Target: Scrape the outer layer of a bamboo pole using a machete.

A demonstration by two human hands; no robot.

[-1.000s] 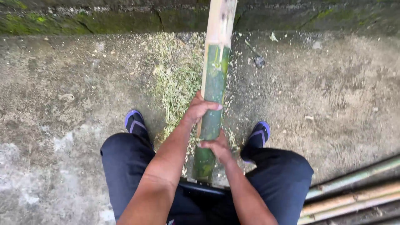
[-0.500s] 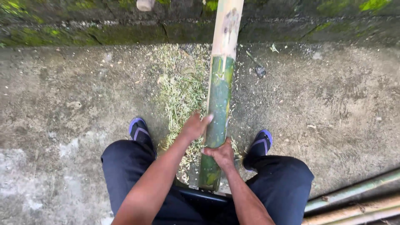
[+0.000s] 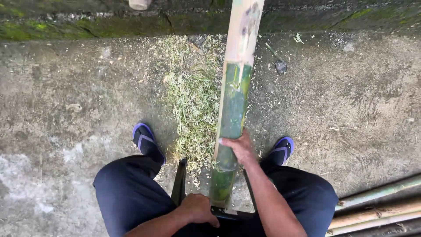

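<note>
Two hands were at work low in the frame. Right hand (image 3: 239, 148) wrapped its fingers around the green bamboo pole (image 3: 232, 109), which ran from the bottom centre to the top edge. Left hand (image 3: 198, 210) lay closed on the dark frame (image 3: 180, 182) between the knees. Pale shavings (image 3: 193, 96) littered the concrete floor (image 3: 66, 109) left of the pole.

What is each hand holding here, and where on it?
The right hand grips the green bamboo pole near its lower end. The left hand rests on the dark seat frame, not the pole.
</note>
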